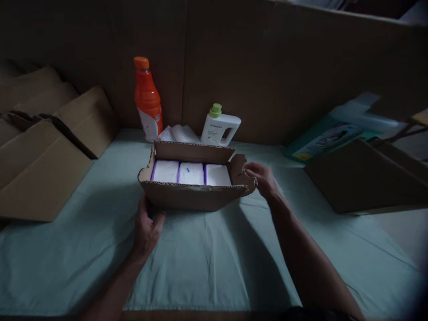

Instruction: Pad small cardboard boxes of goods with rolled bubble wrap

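Observation:
In the middle of the cloth stands a small cardboard box (187, 196), open at the top with its flaps up. Three white packs with purple sides (191, 173) fill it in a row; the middle one has a small blue mark. My left hand (149, 227) grips the box's lower left corner, thumb in front and fingertips partly hidden at its side. At the other end, my right hand (262, 178) closes on the torn right flap, its fingers partly behind the cardboard.
Behind the box stand an orange bottle (148, 104), crumpled clear plastic wrap (179, 133) and a white jug with a green cap (219, 127). Cardboard boxes (43, 165) sit left. A teal jug (327, 129) leans near another box (368, 178) at right. A cardboard wall (261, 76) rises behind.

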The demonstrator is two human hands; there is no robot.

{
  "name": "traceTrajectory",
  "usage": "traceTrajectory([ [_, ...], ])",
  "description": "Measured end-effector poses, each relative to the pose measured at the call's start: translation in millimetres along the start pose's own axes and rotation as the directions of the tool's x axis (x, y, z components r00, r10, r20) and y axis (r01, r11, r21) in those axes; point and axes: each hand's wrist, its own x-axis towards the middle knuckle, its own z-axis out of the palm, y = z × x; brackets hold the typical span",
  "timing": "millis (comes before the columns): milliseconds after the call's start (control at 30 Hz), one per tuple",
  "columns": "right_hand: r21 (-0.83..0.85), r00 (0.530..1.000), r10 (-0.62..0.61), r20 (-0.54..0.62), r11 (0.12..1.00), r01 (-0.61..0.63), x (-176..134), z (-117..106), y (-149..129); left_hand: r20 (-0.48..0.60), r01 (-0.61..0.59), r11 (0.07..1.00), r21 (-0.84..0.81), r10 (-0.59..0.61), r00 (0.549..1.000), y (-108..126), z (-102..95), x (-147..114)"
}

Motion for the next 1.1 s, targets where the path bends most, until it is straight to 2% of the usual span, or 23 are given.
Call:
traceTrajectory([
  [133, -0.144, 0.979, 0.191, -0.067, 0.969, -0.199, -63.3, -66.2, 30.8, 0.003, -0.005, 1.000, -0.030, 0.006, 1.000, -0.7, -0.1, 0.4],
  [200, -0.250, 0.965, 0.204, -0.164, 0.938, -0.241, -97.9, -81.8, 35.4, -0.008, -0.002, 1.000, -0.027, 0.002, 1.000, -2.7, -0.4, 1.1],
  [233, -0.283, 0.961, 0.182, -0.209, 0.929, -0.238, -112.2, -82.7, 32.9, -0.015, 0.005, 1.000, -0.027, -0.006, 1.000, -3.8, -0.7, 1.6],
  [300, -0.283, 0.967, 0.131, -0.217, 0.940, -0.190, -131.6, -69.0, 19.6, -0.017, 0.023, 0.999, -0.046, -0.023, 1.000, -5.2, -1.9, 3.2],
  [400, -0.145, 1.000, 0.008, -0.010, 0.989, -0.010, -136.5, -16.0, -9.3, 0.000, 0.033, 0.987, -0.156, -0.034, 0.999, -1.8, -5.8, 7.2],
  [467, -0.021, 0.991, -0.087, 0.101, 0.996, 0.090, -126.7, 27.5, -25.1, 0.025, 0.034, 0.974, -0.226, -0.029, 0.999, 4.1, -8.6, 11.2],
  [533, 0.125, 0.972, -0.177, 0.152, 0.979, 0.159, -110.5, 64.3, -33.5, 0.068, 0.039, 0.971, -0.237, -0.023, 0.997, 10.4, -9.3, 16.7],
  [633, 0.258, 0.967, -0.216, 0.139, 0.950, 0.175, -82.8, 94.0, -32.8, 0.112, 0.052, 0.975, -0.216, -0.028, 0.993, 15.5, -3.0, 30.0],
  [800, 0.232, 0.990, -0.101, 0.103, 0.970, 0.074, -49.0, 95.4, -18.6, 0.148, 0.010, 0.972, -0.234, 0.025, 0.989, 13.9, 22.0, 63.6],
  [933, 0.256, 0.994, -0.083, 0.077, 0.965, 0.061, -39.0, 91.9, -13.8, 0.195, -0.022, 0.974, -0.227, 0.067, 0.978, 12.2, 40.6, 86.2],
  [1033, 0.186, 0.992, -0.098, 0.083, 0.979, 0.081, -40.2, 86.8, -10.9, 0.226, -0.034, 0.977, -0.209, 0.082, 0.971, 10.1, 45.2, 95.9],
  [1100, 0.088, 0.992, -0.103, 0.074, 0.991, 0.096, -47.4, 79.4, -6.0, 0.266, -0.055, 0.980, -0.190, 0.105, 0.958, 5.5, 39.5, 97.3],
])
